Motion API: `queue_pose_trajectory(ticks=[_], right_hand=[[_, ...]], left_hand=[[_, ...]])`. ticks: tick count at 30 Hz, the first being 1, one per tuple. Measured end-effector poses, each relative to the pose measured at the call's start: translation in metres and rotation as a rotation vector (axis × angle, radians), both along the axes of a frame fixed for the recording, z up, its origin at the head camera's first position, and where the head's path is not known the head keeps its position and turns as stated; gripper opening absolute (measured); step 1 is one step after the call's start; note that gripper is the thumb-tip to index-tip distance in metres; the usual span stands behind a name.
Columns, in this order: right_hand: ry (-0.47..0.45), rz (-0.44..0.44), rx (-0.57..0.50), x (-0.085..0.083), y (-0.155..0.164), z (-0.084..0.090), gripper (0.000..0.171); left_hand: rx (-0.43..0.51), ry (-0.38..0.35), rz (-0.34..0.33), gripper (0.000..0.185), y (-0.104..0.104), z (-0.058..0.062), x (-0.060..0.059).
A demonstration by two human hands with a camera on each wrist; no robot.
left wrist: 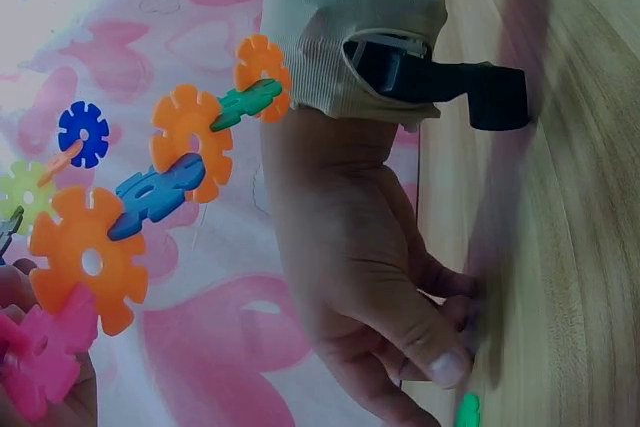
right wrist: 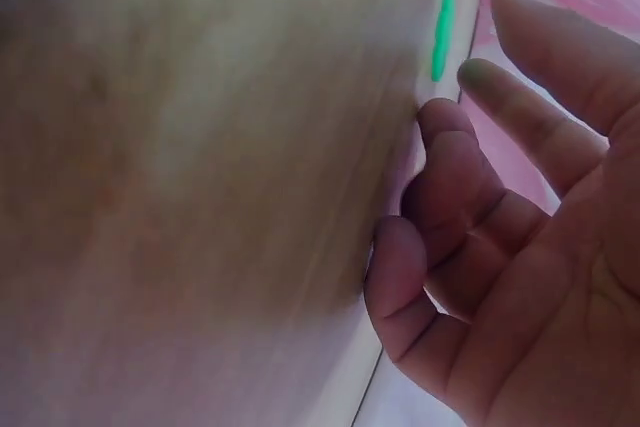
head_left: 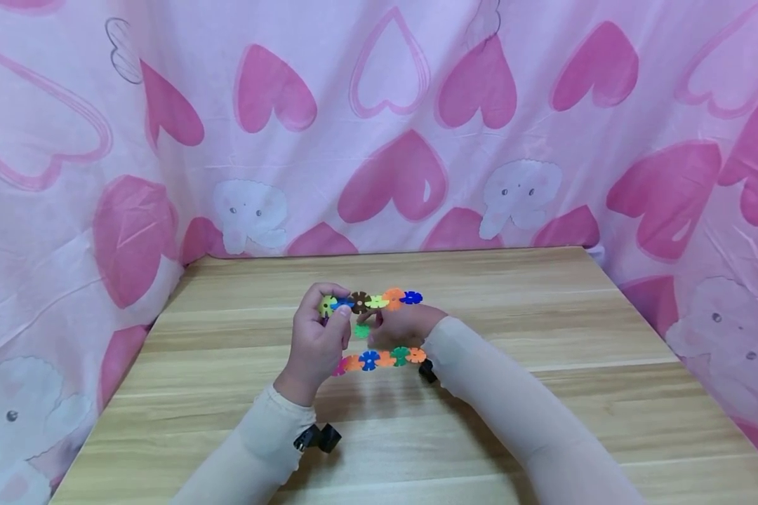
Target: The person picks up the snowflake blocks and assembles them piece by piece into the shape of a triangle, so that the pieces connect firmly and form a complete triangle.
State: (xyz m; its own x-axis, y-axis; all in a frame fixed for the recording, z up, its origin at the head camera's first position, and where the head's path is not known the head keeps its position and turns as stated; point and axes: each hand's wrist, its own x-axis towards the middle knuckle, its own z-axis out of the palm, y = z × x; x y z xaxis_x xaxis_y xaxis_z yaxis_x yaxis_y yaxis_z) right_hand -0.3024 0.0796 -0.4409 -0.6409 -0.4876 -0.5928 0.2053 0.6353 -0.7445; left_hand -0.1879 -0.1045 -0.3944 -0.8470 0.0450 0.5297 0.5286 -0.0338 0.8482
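My left hand (head_left: pixel 314 340) grips a chain of linked plastic snowflake discs, its thumb pressed on a blue disc (head_left: pixel 342 304). One stretch runs right from the fingers through a brown disc (head_left: pixel 359 302) to a dark blue end disc (head_left: pixel 411 297). Nearer the body, another stretch goes from a pink disc (left wrist: pixel 45 355) through orange and blue ones to a green disc (left wrist: pixel 248 104) and an orange end disc. A loose green disc (right wrist: pixel 443 35) lies flat on the table. Just beside it hovers my right hand (head_left: pixel 401 326), index finger and thumb apart, other fingers loosely bent, holding nothing.
The wood-grain table (head_left: pixel 227 393) extends on all sides of the hands. Behind and beside it hangs a pink cloth (head_left: pixel 328 168) with hearts. A black wrist camera (head_left: pixel 318 438) juts from the left sleeve, another (left wrist: pixel 498 97) from the right.
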Motion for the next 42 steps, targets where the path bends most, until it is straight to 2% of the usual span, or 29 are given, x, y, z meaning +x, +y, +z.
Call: queue_pose_trajectory(ticks=[2,3,11,14,17,21,25,32,37,40,42], right_hand=[[0.04,0.064,0.039,-0.002,-0.004,-0.003,0.047],[0.107,0.107,0.093,-0.002,-0.006,-0.003,0.05],[0.109,0.057,0.083,0.003,-0.011,0.002,0.038],[0.149,0.077,0.112,0.007,-0.012,0.007,0.038],[0.226,0.127,0.179,0.011,-0.015,0.012,0.037],[0.267,0.173,0.197,0.011,-0.018,0.015,0.033],[0.25,0.181,0.209,0.004,-0.018,0.009,0.032],[0.191,0.112,0.241,0.001,-0.014,0.007,0.028],[0.148,0.076,0.154,0.003,-0.006,0.009,0.03],[0.168,0.121,0.108,0.003,0.003,0.011,0.028],[0.234,0.156,0.127,0.004,0.01,0.014,0.019]], left_hand=[[-0.006,-0.015,0.008,0.017,-0.001,0.0,0.0],[-0.01,-0.021,0.011,0.017,-0.001,0.0,0.0],[-0.002,-0.032,0.008,0.016,-0.001,0.001,-0.001],[0.004,-0.032,0.01,0.016,-0.001,0.001,0.0],[0.011,-0.029,0.009,0.016,-0.001,0.001,0.0],[0.015,-0.031,0.008,0.016,-0.001,0.001,0.001],[0.02,-0.028,0.001,0.016,-0.001,0.001,0.0],[0.014,-0.038,0.008,0.016,-0.002,0.002,0.0],[0.017,-0.037,0.006,0.016,-0.002,0.001,-0.001],[0.013,-0.036,0.011,0.015,-0.002,0.001,-0.002],[0.012,-0.032,0.013,0.015,-0.002,0.001,-0.002]])
